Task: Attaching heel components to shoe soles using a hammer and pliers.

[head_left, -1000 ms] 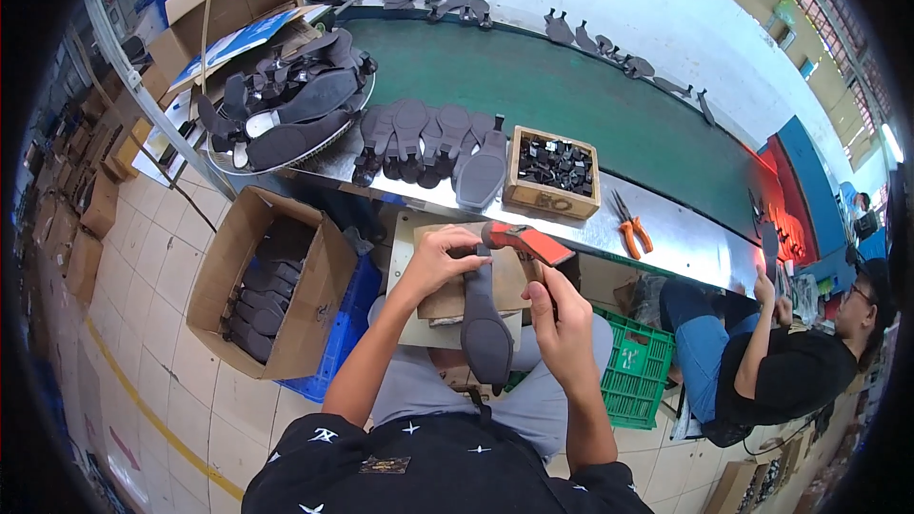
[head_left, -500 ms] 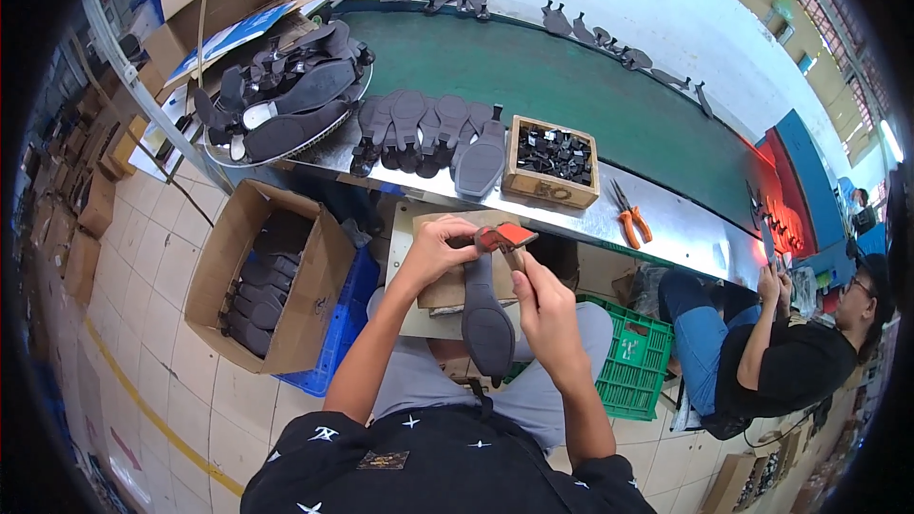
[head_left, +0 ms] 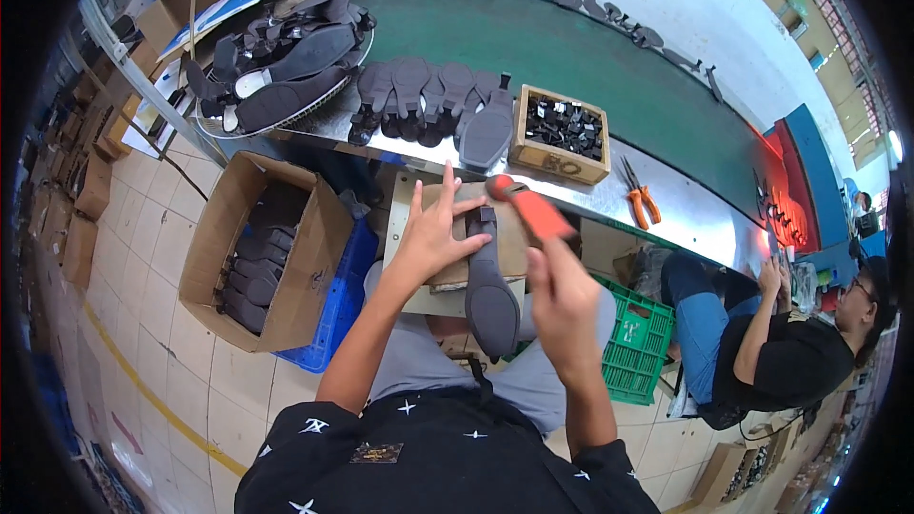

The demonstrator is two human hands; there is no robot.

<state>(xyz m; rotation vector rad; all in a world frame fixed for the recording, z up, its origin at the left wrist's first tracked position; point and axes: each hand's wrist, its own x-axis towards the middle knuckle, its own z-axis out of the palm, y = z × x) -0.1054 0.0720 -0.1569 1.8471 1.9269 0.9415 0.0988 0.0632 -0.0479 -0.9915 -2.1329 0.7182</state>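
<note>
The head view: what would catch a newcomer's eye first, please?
The eye would probably fall first on the bright orange-red hammer, held in the right hand near the centre. To its left, the left hand is spread at the heel end of a dark shoe sole. Beyond them stretches a long green surface, with a red glow at its right end.

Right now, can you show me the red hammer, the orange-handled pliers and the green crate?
Red hammer (head_left: 545, 214): head view, on the flat red part of its head.
Orange-handled pliers (head_left: 636, 193): head view, where the handles meet.
Green crate (head_left: 640, 347): head view, on its side wall.
</note>
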